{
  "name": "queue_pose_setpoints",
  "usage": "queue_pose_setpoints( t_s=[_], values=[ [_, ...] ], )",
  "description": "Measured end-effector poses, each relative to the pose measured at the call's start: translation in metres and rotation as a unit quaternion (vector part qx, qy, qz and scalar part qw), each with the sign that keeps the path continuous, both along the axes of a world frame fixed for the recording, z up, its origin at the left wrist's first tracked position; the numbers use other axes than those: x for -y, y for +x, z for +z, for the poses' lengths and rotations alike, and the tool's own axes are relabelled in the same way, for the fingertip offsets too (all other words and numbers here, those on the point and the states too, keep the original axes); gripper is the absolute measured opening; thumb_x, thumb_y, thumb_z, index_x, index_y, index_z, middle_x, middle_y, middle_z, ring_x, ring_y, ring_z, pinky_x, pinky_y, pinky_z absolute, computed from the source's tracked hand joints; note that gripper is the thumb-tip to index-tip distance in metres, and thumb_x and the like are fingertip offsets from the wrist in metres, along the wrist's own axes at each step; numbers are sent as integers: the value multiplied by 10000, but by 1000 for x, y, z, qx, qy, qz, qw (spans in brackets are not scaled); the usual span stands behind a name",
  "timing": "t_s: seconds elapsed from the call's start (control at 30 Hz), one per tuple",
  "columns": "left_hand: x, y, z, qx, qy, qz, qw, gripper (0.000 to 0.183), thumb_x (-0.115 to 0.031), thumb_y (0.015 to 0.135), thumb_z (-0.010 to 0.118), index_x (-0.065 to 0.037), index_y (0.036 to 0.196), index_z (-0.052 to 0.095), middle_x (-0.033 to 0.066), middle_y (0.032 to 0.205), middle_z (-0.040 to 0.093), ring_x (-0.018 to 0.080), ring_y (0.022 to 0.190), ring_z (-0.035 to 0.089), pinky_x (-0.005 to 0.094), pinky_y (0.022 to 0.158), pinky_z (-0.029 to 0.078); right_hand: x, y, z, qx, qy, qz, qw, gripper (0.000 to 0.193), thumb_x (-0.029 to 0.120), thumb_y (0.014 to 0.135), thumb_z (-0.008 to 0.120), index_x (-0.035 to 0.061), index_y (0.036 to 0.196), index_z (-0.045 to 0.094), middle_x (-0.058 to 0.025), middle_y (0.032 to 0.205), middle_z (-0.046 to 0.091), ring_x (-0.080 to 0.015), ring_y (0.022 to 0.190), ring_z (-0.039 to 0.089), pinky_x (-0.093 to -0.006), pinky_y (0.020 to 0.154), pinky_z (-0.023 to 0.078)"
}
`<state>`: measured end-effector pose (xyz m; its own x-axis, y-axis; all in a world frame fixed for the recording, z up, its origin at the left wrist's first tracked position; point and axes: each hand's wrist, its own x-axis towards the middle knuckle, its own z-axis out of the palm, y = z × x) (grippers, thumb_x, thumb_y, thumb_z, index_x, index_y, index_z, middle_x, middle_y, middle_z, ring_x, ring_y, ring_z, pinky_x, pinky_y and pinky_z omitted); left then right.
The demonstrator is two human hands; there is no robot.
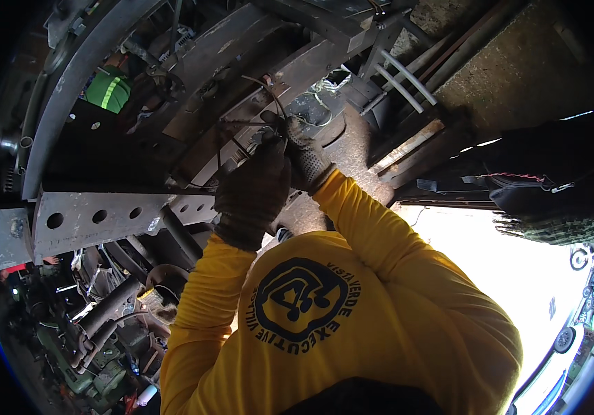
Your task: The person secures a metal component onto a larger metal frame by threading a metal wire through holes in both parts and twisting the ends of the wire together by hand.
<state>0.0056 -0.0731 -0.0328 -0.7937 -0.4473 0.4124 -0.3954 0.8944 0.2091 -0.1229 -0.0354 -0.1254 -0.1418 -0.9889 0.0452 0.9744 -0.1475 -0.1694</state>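
A thin, brownish line point(275, 98), bowed like a piece of slim tubing or cable, runs down from the far side of the scene to the meeting gloves at the middle, just in front of a long steel beam point(314, 61); its surface looks dull, and more slim dark lengths stick out to the left of the gloves. The left hand point(252, 190), in a dark knitted glove, is nearer, its back turned up; the right hand point(305, 155), in a paler dotted glove, sits just beside it, its fingers bent toward the line. Farther right lie a tangle of pale wire point(325, 88) and a frame of grey tubes point(407, 81). To the left, a steel bar with round holes point(76, 216) runs up to the left wrist, and farther off is a green item with a yellow stripe point(112, 94). The yellow shirt point(394, 304) covers much of the near middle. The gloves hide the gripped stretch, so I cannot tell whether either hand's fingers are clamped on it; the line's far end blends into the steelwork, and glare washes out the near right.
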Motion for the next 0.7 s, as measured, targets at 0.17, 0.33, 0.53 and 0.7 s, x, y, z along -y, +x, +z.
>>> queue_pose_setpoints(
  t_s=[0.17, 0.33, 0.53, 0.7],
  values=[
    [15, 0, 25, 126, 15, -31, 991, 333, -237, 927, 670, -168, 1253, 654, 64, 1050, 733, 253, 863, 718, 361, 736, 594, 1, -1, -3, 15, 25, -38, 999, 478, 414, 1042, 521, 129, 1425, 519, -61, 1063, 632, -193, 992, 618, -350, 956, 509],
    [21, 3, 18, 98, -25, -64, 993, 349, -241, 939, 646, -164, 1280, 633, 48, 991, 720, 234, 806, 707, 373, 686, 581, -4, 0, 15, -38, 63, -28, 997, 487, 416, 1050, 503, 106, 1425, 512, -79, 1107, 622, -206, 1029, 616, -352, 970, 504],
    [-1, -5, 20, 78, -40, -4, 996, 359, -229, 933, 664, -138, 1278, 626, 53, 980, 712, 228, 797, 699, 369, 653, 573, -6, -15, 17, -23, 32, 48, 998, 572, 456, 1045, 492, 75, 1470, 455, -100, 1254, 605, -222, 1130, 602, -369, 1030, 488],
    [-4, -15, 22, 85, -40, 20, 995, 320, -265, 949, 639, -122, 1235, 622, 47, 910, 690, 223, 781, 698, 373, 632, 566, -4, -21, 14, -22, 19, 57, 998, 582, 473, 1055, 450, 61, 1467, 458, -107, 1265, 608, -238, 1157, 600, -397, 1045, 479]
  ],
)
